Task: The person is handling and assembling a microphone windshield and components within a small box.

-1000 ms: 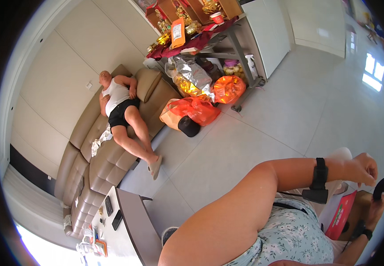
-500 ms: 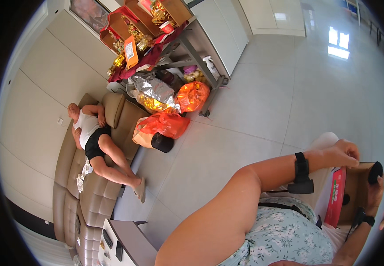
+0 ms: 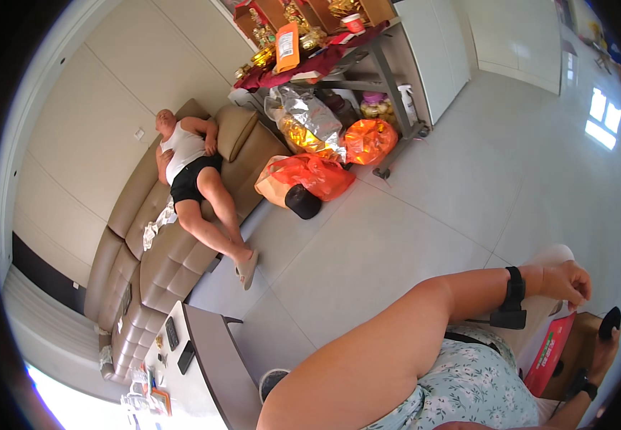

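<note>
My left hand [image 3: 567, 283] hangs over a cardboard box [image 3: 580, 337], its fingers curled in and the tips together. Whatever lies between those fingertips, if anything, I cannot make out. The box has a bright red outer panel [image 3: 548, 352] and a plain brown inside. At its far right side my right hand [image 3: 603, 356] grips a dark, rounded black object [image 3: 610, 322] near the rim. A small dark spot shows inside the box. Both wrists wear black straps. Pale cloth lies beside the box, partly behind my left arm.
A person [image 3: 188, 158] reclines on a brown sofa [image 3: 127, 236] at the left. Orange bags [image 3: 317, 175] and a black cylinder [image 3: 302, 202] stand on the floor below a wheeled table [image 3: 382, 79] with gold ornaments. A low table [image 3: 206, 358] holds small dark devices.
The view has swung, so the room sits further right and my hands lower. My left hand has lifted slightly off the box's edge, fingers curled more. My right hand keeps the black object.
</note>
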`<move>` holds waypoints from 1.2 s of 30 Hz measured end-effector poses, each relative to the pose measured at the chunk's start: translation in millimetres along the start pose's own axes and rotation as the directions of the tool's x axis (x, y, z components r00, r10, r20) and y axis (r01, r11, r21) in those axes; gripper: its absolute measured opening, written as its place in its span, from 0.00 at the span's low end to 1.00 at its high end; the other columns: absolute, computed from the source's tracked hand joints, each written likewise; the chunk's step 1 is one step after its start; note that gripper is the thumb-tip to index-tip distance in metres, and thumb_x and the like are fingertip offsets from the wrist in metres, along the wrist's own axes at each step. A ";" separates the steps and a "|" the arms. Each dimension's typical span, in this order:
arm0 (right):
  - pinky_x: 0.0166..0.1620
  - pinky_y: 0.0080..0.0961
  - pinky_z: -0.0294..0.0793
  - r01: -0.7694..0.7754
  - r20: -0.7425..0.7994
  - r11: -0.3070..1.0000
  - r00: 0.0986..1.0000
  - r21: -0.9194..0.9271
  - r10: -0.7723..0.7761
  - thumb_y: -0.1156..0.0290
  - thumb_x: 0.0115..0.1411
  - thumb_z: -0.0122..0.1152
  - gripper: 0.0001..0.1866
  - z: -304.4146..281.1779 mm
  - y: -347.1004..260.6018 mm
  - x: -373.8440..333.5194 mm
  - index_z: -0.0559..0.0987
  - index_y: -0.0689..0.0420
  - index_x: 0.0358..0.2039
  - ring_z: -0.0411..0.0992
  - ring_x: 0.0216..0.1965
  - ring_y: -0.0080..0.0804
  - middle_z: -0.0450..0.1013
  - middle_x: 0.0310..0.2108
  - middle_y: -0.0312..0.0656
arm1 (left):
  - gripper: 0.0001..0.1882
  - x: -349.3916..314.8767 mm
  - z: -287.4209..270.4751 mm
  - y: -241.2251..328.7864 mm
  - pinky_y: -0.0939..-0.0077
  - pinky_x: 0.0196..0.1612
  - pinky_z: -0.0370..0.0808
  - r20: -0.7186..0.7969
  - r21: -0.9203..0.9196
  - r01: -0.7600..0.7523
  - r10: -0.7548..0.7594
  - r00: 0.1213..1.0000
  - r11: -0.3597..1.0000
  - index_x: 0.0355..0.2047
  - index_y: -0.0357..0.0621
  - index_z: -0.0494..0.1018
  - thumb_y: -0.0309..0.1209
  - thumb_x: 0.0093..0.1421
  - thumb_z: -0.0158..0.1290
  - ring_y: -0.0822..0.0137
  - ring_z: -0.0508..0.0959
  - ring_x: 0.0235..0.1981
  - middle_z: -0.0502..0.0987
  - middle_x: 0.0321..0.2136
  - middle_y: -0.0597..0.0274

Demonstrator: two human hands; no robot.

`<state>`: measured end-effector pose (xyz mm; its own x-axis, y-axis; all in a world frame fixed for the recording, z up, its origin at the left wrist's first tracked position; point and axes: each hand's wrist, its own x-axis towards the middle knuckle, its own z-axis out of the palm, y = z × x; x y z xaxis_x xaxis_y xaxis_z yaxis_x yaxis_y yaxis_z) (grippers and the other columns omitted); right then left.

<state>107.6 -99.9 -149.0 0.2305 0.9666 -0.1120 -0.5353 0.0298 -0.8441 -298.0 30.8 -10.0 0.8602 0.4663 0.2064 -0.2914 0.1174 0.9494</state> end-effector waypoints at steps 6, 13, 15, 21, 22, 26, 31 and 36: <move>0.57 0.25 0.66 -0.007 0.040 0.999 0.999 -0.040 0.009 0.60 0.63 0.57 0.28 -1.8 12.9 18.4 0.66 0.59 0.60 0.68 0.53 0.27 0.69 0.53 0.38 | 0.06 -3.4 -3.2 -0.7 0.77 0.30 0.77 -0.025 -0.039 -0.028 0.027 0.999 0.999 0.35 0.32 0.75 0.20 0.56 0.57 0.69 0.80 0.24 0.79 0.24 0.57; 0.59 0.28 0.64 0.011 -0.016 1.000 1.000 -0.023 -0.011 0.60 0.63 0.57 0.29 -5.1 8.7 12.0 0.65 0.58 0.62 0.66 0.56 0.27 0.68 0.55 0.38 | 0.07 0.7 0.0 -1.9 0.77 0.30 0.77 -0.020 0.022 -0.034 0.034 0.999 0.999 0.34 0.33 0.76 0.21 0.55 0.57 0.71 0.79 0.23 0.79 0.24 0.58; 0.59 0.27 0.64 0.009 -0.028 0.999 1.000 -0.030 -0.010 0.60 0.63 0.57 0.30 -9.7 8.2 10.0 0.65 0.58 0.62 0.66 0.56 0.27 0.68 0.56 0.38 | 0.07 2.2 0.0 -5.0 0.77 0.30 0.77 -0.010 0.025 -0.040 0.041 0.999 0.999 0.35 0.33 0.76 0.21 0.55 0.57 0.71 0.79 0.24 0.79 0.24 0.58; 0.59 0.26 0.64 0.024 0.012 0.998 1.000 -0.057 -0.023 0.59 0.64 0.57 0.29 14.8 4.0 3.5 0.65 0.58 0.62 0.66 0.56 0.26 0.68 0.55 0.37 | 0.07 -4.1 -0.5 4.5 0.77 0.32 0.77 -0.010 0.031 -0.019 0.019 1.000 0.999 0.35 0.33 0.76 0.22 0.55 0.57 0.71 0.80 0.25 0.79 0.26 0.58; 0.59 0.26 0.63 0.039 0.011 0.997 0.999 -0.070 -0.039 0.59 0.64 0.56 0.29 21.2 3.9 1.7 0.65 0.58 0.62 0.66 0.56 0.26 0.68 0.55 0.37 | 0.07 -5.2 -1.6 5.5 0.77 0.32 0.77 -0.025 0.032 -0.009 0.010 1.000 0.999 0.35 0.33 0.76 0.22 0.56 0.57 0.71 0.80 0.26 0.79 0.26 0.58; 0.60 0.28 0.63 0.037 0.019 0.999 0.999 -0.032 -0.036 0.59 0.65 0.55 0.29 15.7 2.4 -3.9 0.65 0.58 0.62 0.66 0.56 0.27 0.68 0.56 0.38 | 0.07 -2.5 -2.2 1.3 0.77 0.33 0.77 -0.004 0.060 -0.006 0.006 1.000 0.998 0.35 0.34 0.76 0.22 0.56 0.57 0.71 0.80 0.26 0.79 0.27 0.59; 0.60 0.29 0.63 0.049 0.026 0.998 0.998 -0.045 -0.048 0.60 0.65 0.54 0.28 30.8 -0.8 -7.2 0.65 0.58 0.63 0.66 0.57 0.28 0.67 0.57 0.38 | 0.07 -1.5 -3.6 -1.5 0.78 0.32 0.77 -0.015 0.061 -0.009 0.010 1.000 0.998 0.35 0.35 0.76 0.22 0.55 0.58 0.72 0.80 0.26 0.79 0.26 0.60; 0.61 0.29 0.63 0.046 0.028 0.998 0.999 -0.040 -0.045 0.61 0.65 0.55 0.28 41.8 -2.0 -9.3 0.65 0.58 0.63 0.65 0.57 0.28 0.67 0.57 0.39 | 0.07 -0.1 -5.2 -7.9 0.78 0.32 0.77 -0.014 0.049 -0.012 0.013 1.000 0.999 0.35 0.35 0.76 0.22 0.55 0.58 0.72 0.79 0.26 0.79 0.26 0.61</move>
<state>72.5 -98.3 -124.3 0.2318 0.9710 -0.0594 -0.4915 0.0642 -0.8685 -297.9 34.4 -18.7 0.8506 0.4798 0.2150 -0.2808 0.0688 0.9573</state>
